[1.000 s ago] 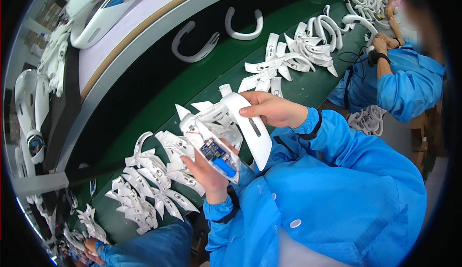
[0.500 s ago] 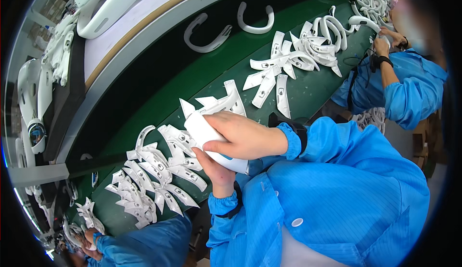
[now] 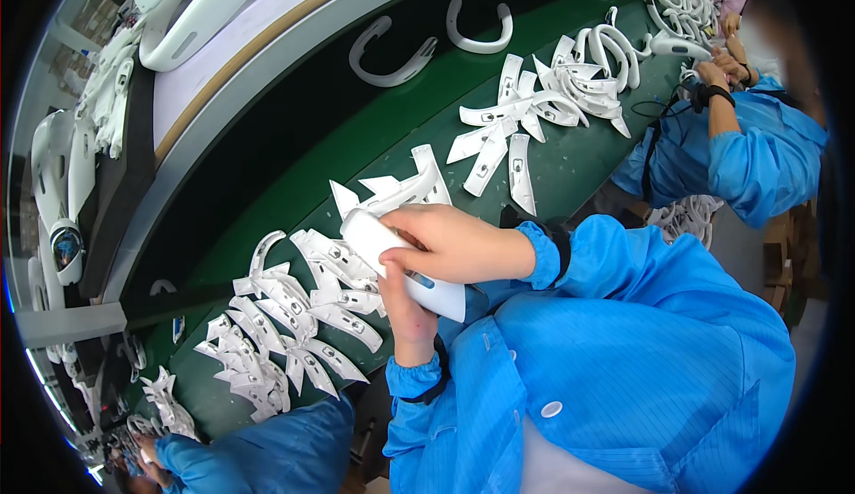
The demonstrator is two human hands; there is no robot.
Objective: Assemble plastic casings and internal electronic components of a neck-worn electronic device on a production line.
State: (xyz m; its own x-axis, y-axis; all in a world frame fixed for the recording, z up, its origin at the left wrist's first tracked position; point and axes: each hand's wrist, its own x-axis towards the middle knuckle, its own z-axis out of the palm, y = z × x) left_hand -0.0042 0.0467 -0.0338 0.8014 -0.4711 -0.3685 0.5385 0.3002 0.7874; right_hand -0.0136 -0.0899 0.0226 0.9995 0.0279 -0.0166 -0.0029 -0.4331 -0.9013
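Observation:
Just above the bench, in front of my blue coat, I hold a smooth white curved plastic shell (image 3: 443, 299) with a dark oval slot in it. My right hand (image 3: 463, 243) grips it from the right, with the thumb across its upper face. From below, my left hand (image 3: 411, 314) clasps the same shell; its thumb lies along the near side and its other fingers are hidden behind. Right behind the shell lie more white curved pieces (image 3: 434, 178) on the bench.
The green bench (image 3: 570, 178) carries a pile of white curved parts (image 3: 289, 307) on the left and another (image 3: 499, 129) at far right. White U-shaped parts (image 3: 481, 44) rest along the back. Co-workers in blue sit right (image 3: 766, 151) and left (image 3: 258, 449).
My left hand has shifted up and right, its thumb now against the shell's side. The shell has turned slightly, showing more of its slot. The right co-worker's white part has tilted.

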